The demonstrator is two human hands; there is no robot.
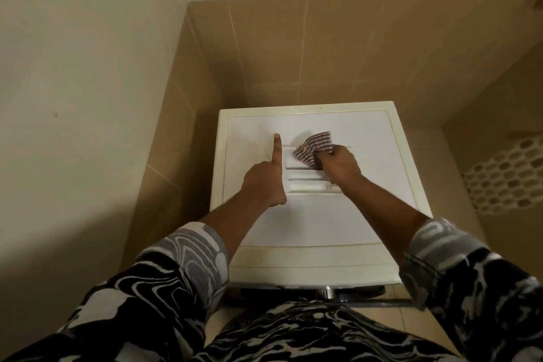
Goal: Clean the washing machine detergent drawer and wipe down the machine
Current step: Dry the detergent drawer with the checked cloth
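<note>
Atop the washing machine (308, 223), striped cloth (313, 150) in right hand (339, 163)

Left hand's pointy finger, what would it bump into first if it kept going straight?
Probably the tiled wall behind the washing machine. The left hand points along the machine's top, though depth is unclear.

Fingertips of right hand (338, 163) buried under brown-white striped cloth (313, 148), grip detail unclear. Front of white washing machine (308, 223) out of sight below top panel. White honeycomb-perforated plastic basket (511, 173) cut by right edge, blurred.
</note>
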